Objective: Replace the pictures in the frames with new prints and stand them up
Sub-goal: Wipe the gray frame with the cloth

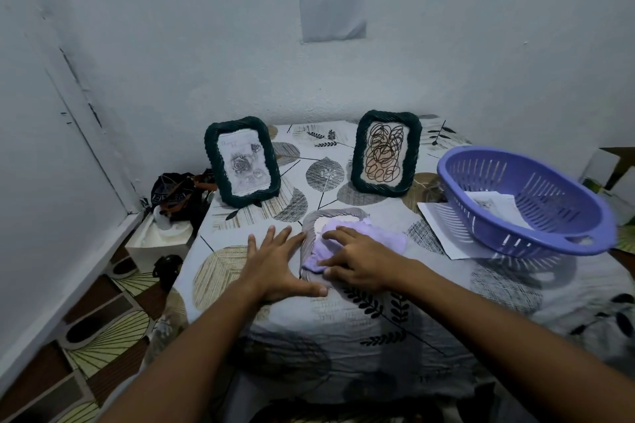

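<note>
Two dark green rope-edged frames stand upright at the back of the table: the left frame shows a grey rose print, the right frame a scribble drawing. A third, grey frame lies flat near the table's middle. My right hand presses a lilac cloth onto its face with fingers spread. Flat on the tablecloth, my left hand has its fingers straight and touches the grey frame's left edge.
A purple slotted basket holding paper sheets sits tilted at the right, over a white print. The leaf-patterned tablecloth covers the table. A dark bag and white box sit on the floor at left.
</note>
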A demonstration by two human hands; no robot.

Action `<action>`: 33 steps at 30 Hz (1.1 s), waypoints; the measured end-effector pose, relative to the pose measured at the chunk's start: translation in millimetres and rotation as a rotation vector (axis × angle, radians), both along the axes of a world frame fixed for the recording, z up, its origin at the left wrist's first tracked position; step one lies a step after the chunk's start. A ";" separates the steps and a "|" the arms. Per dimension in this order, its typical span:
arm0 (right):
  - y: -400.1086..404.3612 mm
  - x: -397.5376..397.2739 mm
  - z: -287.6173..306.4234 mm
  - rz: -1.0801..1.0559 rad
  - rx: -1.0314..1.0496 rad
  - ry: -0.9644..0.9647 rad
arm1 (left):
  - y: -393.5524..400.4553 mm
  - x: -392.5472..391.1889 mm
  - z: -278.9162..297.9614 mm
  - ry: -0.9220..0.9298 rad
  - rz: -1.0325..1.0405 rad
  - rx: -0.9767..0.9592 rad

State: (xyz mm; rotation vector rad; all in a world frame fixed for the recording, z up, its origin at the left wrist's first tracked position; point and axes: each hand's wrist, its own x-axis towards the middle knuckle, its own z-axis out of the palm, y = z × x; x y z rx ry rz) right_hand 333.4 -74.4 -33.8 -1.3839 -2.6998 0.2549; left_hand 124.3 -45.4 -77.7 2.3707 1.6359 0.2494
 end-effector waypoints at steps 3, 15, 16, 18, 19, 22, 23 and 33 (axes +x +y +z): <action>-2.6 9.7 4.5 0.008 -0.021 -0.029 | 0.2 -0.8 -0.5 0.018 -0.006 0.012; -10.5 56.5 10.5 -0.060 -0.039 -0.148 | 1.6 -1.0 -2.8 0.064 -0.027 0.027; -9.6 56.1 10.6 -0.068 -0.029 -0.162 | 1.9 -0.8 -2.7 0.064 -0.028 0.028; -5.3 55.0 10.0 -0.095 -0.011 -0.191 | 1.6 -1.0 -2.8 0.061 -0.033 0.031; -2.4 54.9 9.4 -0.117 -0.013 -0.195 | 1.4 -1.2 -3.0 0.062 -0.035 0.029; 7.9 54.0 7.3 -0.182 -0.025 -0.169 | 1.2 -1.2 -3.9 0.070 -0.037 0.025; 11.7 52.5 6.9 -0.199 -0.021 -0.158 | 1.3 -0.8 -3.7 0.073 -0.036 0.023; 45.9 38.5 4.5 -0.340 -0.021 -0.055 | 1.4 -0.4 -4.0 0.086 -0.024 0.018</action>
